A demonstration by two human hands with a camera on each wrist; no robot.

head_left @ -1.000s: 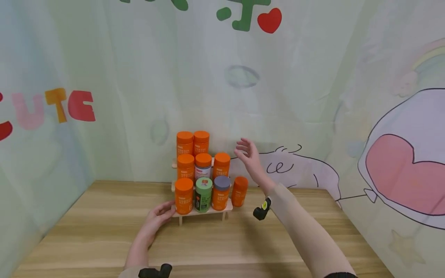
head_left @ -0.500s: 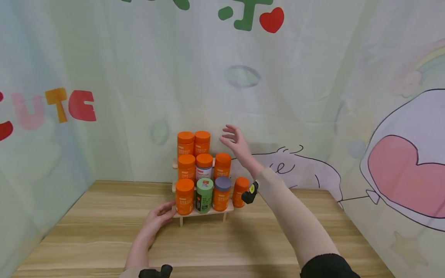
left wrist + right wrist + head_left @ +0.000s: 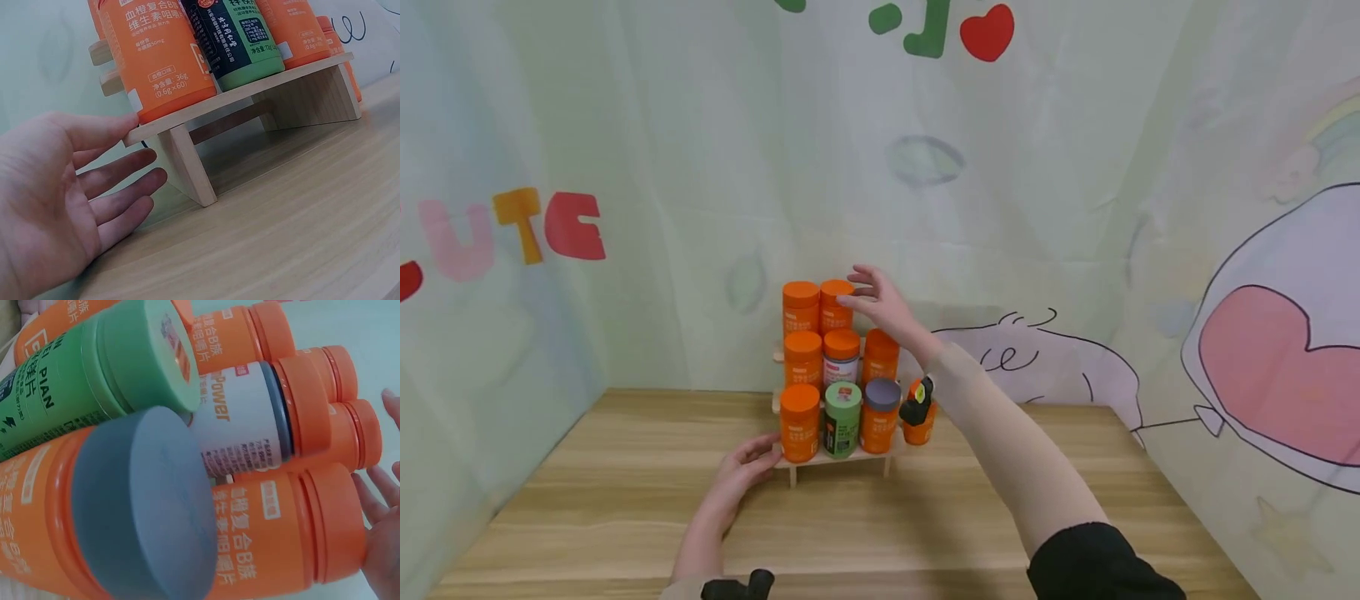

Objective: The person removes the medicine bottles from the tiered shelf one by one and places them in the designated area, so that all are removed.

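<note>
Three tiers, eight lidded jars, every one of them upright!
And there's the pale wooden stand point(image 3: 250, 92), legs on the tabletop point(image 3: 625, 483) near its back edge, about midway between the back corners; up top, an orange jar point(image 3: 801, 310) at the left with a second orange jar point(image 3: 835, 315) just beside it, orange lids on both; middle shelf now, a white-labelled jar point(image 3: 840, 360) between two orange ones; and along the front edge, plain orange at left, a green jar point(image 3: 842, 419) centre, then a grey-lidded orange jar point(image 3: 880, 425) at right!
</note>
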